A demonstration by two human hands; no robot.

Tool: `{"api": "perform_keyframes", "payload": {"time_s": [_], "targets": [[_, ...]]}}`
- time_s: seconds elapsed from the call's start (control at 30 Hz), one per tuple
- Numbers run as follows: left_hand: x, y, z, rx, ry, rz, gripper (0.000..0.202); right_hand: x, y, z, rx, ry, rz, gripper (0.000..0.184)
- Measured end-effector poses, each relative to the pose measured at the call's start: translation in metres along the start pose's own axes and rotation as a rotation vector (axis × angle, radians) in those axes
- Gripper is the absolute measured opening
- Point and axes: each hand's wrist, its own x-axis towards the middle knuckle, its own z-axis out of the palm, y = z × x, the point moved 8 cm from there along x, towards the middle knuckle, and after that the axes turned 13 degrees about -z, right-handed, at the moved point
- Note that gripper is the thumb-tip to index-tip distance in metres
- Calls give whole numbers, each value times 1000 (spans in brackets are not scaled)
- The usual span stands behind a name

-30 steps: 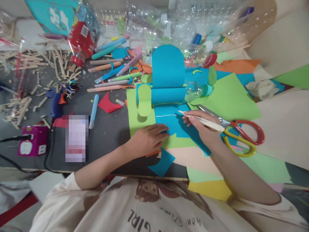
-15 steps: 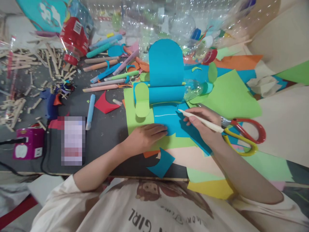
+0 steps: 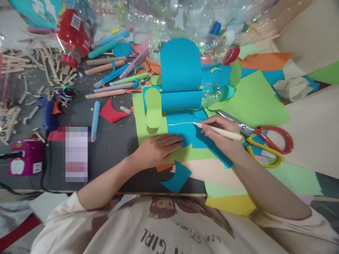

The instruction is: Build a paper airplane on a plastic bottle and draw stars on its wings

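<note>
My right hand (image 3: 221,132) is closed round a white marker pen (image 3: 225,132), its tip touching the blue paper (image 3: 185,130) at the right end of a thin white line. Flat on the left part of that paper lies my left hand (image 3: 160,148), fingers stretched out and holding nothing. Just beyond the blue paper rests a plastic bottle (image 3: 212,95) wrapped in blue paper, with a rounded blue flap (image 3: 180,65) and a light green rounded piece (image 3: 153,107) on it. Scissors (image 3: 247,130) with red and yellow handles lie beside my right hand, partly hidden by it.
Several markers (image 3: 116,72) lie at the back left, near wooden stick pieces (image 3: 16,65). A blue glue gun (image 3: 49,111), a purple box (image 3: 26,158) and a phone (image 3: 76,153) are on the left. Green paper (image 3: 256,102) and other sheets cover the right side.
The pen tip has shifted slightly left and down, back onto the end of the white line. My left hand stays flat on the paper. The whole view has shifted a little.
</note>
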Motion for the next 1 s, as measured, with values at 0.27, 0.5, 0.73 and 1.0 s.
{"api": "perform_keyframes", "payload": {"time_s": [0.27, 0.5, 0.73, 1.0], "targets": [[-1, 1, 2, 21, -24, 21, 29, -4, 5, -6, 55, 56, -22, 10], [1, 0, -12, -10, 56, 53, 32, -5, 7, -5, 27, 27, -55, 7], [2, -7, -16, -28, 5, 71, 35, -3, 4, -2, 4, 11, -45, 10], [5, -7, -16, -33, 3, 106, 32, -1, -10, -1, -94, 15, -170, 7]]}}
